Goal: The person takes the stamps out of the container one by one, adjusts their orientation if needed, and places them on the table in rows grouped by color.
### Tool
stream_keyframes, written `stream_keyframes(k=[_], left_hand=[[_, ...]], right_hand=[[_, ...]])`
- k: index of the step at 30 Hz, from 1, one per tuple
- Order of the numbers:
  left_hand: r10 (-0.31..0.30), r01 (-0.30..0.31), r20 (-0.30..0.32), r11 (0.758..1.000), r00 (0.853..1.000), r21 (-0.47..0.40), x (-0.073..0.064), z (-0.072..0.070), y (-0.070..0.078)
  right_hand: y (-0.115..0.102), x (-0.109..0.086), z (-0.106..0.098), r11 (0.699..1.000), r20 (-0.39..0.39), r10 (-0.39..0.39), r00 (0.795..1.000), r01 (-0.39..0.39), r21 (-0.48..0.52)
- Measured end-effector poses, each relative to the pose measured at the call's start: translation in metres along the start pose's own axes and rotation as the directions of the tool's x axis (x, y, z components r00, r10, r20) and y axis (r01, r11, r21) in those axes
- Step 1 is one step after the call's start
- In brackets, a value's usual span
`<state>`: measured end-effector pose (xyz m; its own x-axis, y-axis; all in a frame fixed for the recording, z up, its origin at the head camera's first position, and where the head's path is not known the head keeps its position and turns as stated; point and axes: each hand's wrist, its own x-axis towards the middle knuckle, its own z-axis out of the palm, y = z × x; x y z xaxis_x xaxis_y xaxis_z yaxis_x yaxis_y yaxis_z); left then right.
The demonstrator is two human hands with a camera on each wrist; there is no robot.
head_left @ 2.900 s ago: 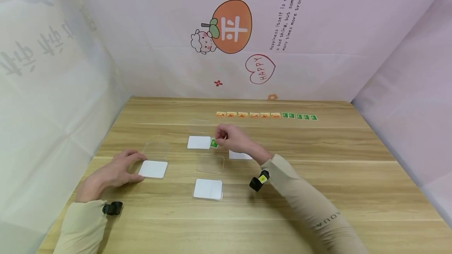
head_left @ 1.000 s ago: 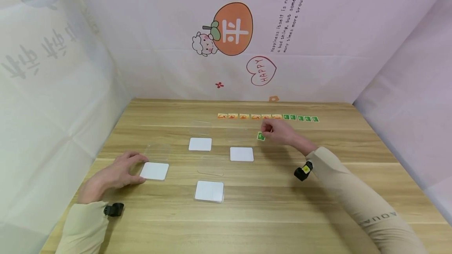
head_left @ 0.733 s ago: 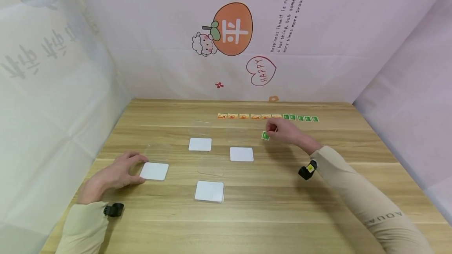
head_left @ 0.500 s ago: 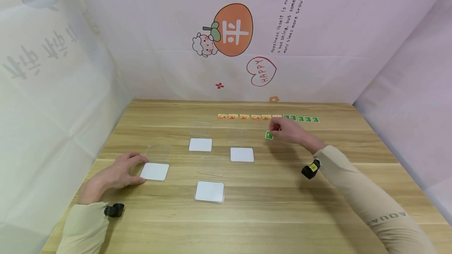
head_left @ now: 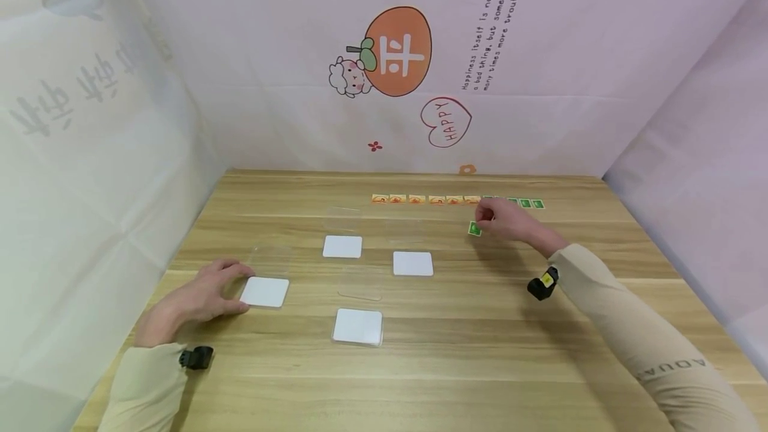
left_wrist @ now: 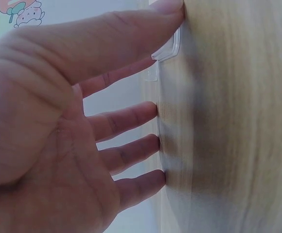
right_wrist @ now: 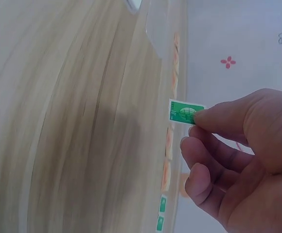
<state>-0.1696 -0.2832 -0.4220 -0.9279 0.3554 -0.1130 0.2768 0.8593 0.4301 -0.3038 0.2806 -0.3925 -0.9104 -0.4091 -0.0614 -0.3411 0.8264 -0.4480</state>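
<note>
My right hand [head_left: 507, 220] pinches a green stamp [right_wrist: 182, 112] with a white border between thumb and index finger. It is above the table, in front of the row of stamps. In the right wrist view the other fingers curl beneath, and the thumb covers one end of the stamp. My left hand [head_left: 207, 295] rests on the table and holds the left corners of an opened clear plastic case [left_wrist: 169, 48] between thumb and index finger. A white card insert [head_left: 265, 292] shows in that case. The other left fingers spread out, tips at the table.
Orange stamps [head_left: 417, 199] and green stamps [head_left: 538, 205] lie in a row at the back, partly hidden by my right hand. Three more clear cases with white inserts stand mid-table: back [head_left: 343, 247], right [head_left: 413, 263], front [head_left: 358, 327]. A printed cloth [head_left: 288, 105] hangs behind.
My right hand has carried the green stamp rightward from beside the back case, past the right case, to in front of the green stamps. The left hand stays at its case.
</note>
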Motion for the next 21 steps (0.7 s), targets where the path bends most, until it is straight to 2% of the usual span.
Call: stream_keyframes(k=[6,14,21], left_hand=[[-0.001,0.001,0.004,1.000,1.000,0.002,0.001,0.000,-0.002],[0.010,-0.010,0.001,1.000,1.000,-0.001,0.002,0.001,-0.002],[0.005,-0.005,-0.002,1.000,1.000,-0.014,0.001,0.000,-0.002]], right_hand=[[0.012,-0.001,-0.001,1.000,0.017,-0.010,1.000,0.010,-0.009],[0.027,-0.004,-0.006,0.998,0.046,0.049,0.998,-0.048,-0.026],[0.037,-0.002,-0.013,0.999,0.037,0.041,0.998,-0.039,-0.033]])
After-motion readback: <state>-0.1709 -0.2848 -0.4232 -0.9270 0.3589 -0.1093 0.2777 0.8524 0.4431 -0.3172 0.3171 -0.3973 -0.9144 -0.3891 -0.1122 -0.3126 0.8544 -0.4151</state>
